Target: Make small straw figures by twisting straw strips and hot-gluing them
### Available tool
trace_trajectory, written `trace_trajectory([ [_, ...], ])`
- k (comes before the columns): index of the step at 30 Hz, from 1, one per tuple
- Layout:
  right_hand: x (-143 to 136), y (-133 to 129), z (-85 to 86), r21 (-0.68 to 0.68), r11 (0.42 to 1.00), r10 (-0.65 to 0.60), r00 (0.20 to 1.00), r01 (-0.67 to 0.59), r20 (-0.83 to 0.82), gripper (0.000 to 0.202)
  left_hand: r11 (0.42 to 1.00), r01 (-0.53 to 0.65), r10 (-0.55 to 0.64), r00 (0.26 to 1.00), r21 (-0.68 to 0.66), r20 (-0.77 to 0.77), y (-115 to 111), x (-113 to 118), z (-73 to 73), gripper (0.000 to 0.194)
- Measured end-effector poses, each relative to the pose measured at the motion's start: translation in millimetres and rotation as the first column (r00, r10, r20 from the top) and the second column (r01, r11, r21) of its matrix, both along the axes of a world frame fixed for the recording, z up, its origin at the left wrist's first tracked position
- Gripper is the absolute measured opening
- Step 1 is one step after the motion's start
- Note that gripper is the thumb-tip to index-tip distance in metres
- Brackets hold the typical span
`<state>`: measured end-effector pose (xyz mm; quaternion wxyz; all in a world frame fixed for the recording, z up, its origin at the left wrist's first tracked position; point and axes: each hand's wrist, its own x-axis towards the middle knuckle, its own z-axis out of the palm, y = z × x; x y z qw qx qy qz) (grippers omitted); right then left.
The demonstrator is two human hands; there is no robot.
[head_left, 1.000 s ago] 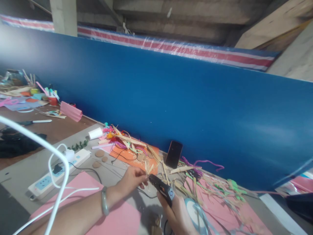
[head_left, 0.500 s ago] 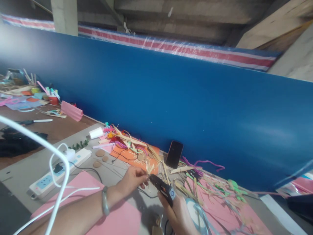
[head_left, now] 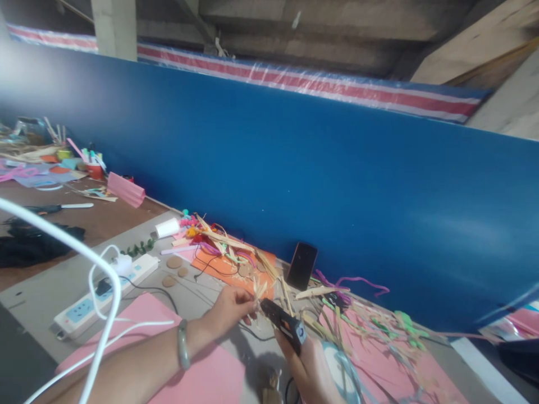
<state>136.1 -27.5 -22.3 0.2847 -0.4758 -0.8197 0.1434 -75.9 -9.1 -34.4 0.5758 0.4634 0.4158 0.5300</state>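
My left hand [head_left: 234,307], with a bangle on its wrist, pinches the base of a small pale straw piece [head_left: 260,287] whose strips fan upward. In my right hand [head_left: 309,359] is a black glue gun [head_left: 284,324], its nozzle pointing up and left, close beside the straw piece and my left fingertips. Whether the nozzle touches the straw cannot be made out. Beneath my left forearm lies a pink sheet [head_left: 210,370]. Behind the hands, straw strips lie over an orange sheet [head_left: 217,268].
A white power strip [head_left: 107,297] and a thick white cable [head_left: 110,280] are at left. A dark phone [head_left: 302,266] leans on the blue partition [head_left: 320,185]. Scraps cover a pink sheet [head_left: 379,359] at right, beside a tape roll [head_left: 337,365].
The glue gun's nozzle has shifted slightly away from my left fingertips. The whole view has moved a little; both hands keep their holds.
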Motion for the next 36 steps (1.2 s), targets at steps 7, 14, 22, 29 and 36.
trace_trajectory([
  [7,-1.3,1.0,2.9,-0.007,1.000,0.010,1.000,-0.010,-0.002,0.043,1.000,-0.005,0.005,1.000,-0.021,-0.016,-0.6,-0.1,2.1,0.031],
  [14,-1.1,1.0,0.2,-0.017,1.000,0.020,0.999,-0.021,-0.037,0.043,1.000,-0.007,0.007,1.000,-0.010,-0.018,-1.8,-0.2,5.5,0.028],
  [22,0.3,0.0,-0.9,0.011,1.000,-0.001,1.000,0.001,-0.023,0.043,1.000,0.006,-0.006,1.000,-0.023,-0.013,-0.7,-0.2,5.3,0.027],
  [29,-1.9,-1.6,5.1,-0.012,1.000,0.013,0.999,-0.013,-0.034,0.044,1.000,0.020,-0.020,1.000,-0.014,-0.010,-0.7,-0.1,2.5,0.028],
  [36,-0.2,-0.9,1.3,-0.004,1.000,0.013,1.000,-0.013,0.006,0.042,1.000,0.015,-0.015,0.999,0.000,-0.040,-1.1,-1.2,5.2,0.030],
])
